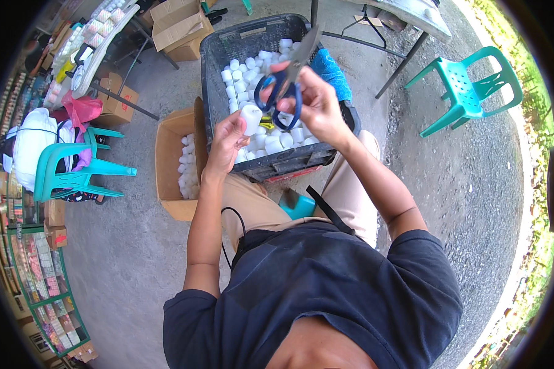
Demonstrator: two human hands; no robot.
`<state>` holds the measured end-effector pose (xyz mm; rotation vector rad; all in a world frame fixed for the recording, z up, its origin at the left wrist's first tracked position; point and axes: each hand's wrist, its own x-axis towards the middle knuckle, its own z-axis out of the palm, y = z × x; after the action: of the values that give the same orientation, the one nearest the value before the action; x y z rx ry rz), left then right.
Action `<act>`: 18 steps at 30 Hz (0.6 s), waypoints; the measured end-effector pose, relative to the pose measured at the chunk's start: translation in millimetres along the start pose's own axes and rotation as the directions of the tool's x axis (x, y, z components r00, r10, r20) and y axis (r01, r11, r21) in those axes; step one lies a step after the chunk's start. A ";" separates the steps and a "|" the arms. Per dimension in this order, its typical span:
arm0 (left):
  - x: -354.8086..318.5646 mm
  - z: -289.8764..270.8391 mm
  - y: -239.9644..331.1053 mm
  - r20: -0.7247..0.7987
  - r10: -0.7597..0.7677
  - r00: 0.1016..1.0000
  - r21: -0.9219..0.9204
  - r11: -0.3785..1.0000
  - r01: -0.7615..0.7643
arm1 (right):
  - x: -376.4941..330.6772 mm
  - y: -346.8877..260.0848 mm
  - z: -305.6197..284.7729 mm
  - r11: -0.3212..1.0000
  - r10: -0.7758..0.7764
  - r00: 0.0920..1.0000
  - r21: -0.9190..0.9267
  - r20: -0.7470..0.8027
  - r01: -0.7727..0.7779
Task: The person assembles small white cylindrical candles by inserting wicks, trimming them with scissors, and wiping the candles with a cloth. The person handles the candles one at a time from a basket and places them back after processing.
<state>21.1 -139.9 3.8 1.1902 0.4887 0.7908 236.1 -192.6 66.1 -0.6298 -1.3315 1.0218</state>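
Between thumb and fingers of my left hand (227, 140) is a small white cylinder (251, 119), held up over the near part of a black plastic crate (212, 52). My right hand (319, 104) grips a pair of scissors (279, 95) by their dark blue handles. Their metal blades point up and away, toward the far right corner of the crate. Many similar white cylinders (273, 144) fill the crate below both hands. Something yellow (266, 122) lies among them, partly hidden by the scissors. A blue cloth (332, 77) hangs over the crate's right side.
Left of the crate stands an open cardboard box (169, 154) holding more white cylinders. Green plastic chairs stand at the right (465, 92) and left (64, 169), the left one loaded with bags. Tables (120, 24) with goods are at the far left and far right; shelves line the left edge.
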 end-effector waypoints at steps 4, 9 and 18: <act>0.5 4.6 4.4 0.001 0.012 1.000 0.030 0.999 -0.012 | 6.6 -14.8 -4.9 0.980 -0.111 0.989 0.153 -0.099 0.125; 3.4 6.1 2.2 0.007 0.007 1.000 0.029 1.000 -0.007 | -0.3 -14.9 -9.1 0.980 -0.139 0.984 0.125 -0.108 0.152; 2.9 9.3 4.3 -0.027 0.025 0.999 0.080 0.997 -0.023 | -1.3 -21.1 -11.4 0.957 -0.181 0.970 0.197 -0.161 0.212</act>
<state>28.5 -142.8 11.0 1.2620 0.5334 0.8159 252.2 -201.3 81.6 -0.3911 -1.1179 0.9242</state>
